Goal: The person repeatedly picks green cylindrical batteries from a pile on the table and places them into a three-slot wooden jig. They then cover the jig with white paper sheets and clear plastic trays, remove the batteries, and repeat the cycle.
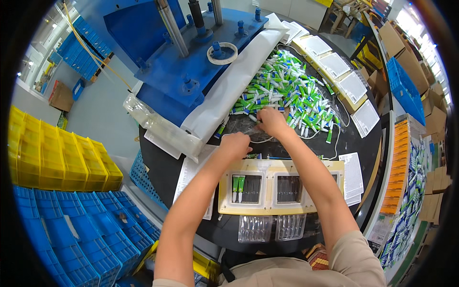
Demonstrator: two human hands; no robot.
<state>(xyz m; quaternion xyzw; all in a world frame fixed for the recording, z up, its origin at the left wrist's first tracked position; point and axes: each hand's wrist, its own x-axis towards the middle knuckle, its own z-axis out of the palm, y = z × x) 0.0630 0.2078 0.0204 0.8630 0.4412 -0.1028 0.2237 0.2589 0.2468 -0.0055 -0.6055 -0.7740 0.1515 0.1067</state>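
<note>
My right hand (274, 123) is at the near edge of a big heap of small green and white tubes (287, 91), its fingers bent down among them. Lower and to its left, my left hand (234, 145) is closed above the table; whatever it may grip is hidden. A cream frame (270, 208) with two windows lies before me, partly under my right forearm. Two green tubes (237, 187) stand side by side in its left window, white caps toward me. Clear plastic shows in the right window (289, 189). A few tubes lie just beyond the frame, near my left fingers.
Clear blister trays (255, 228) lie at the near table edge. White printed cards (353, 174) sit right of the frame. A second cream frame (330, 67) holds white cards at far right. A blue press (191, 67) stands far left; blue crates (71, 229) are stacked left.
</note>
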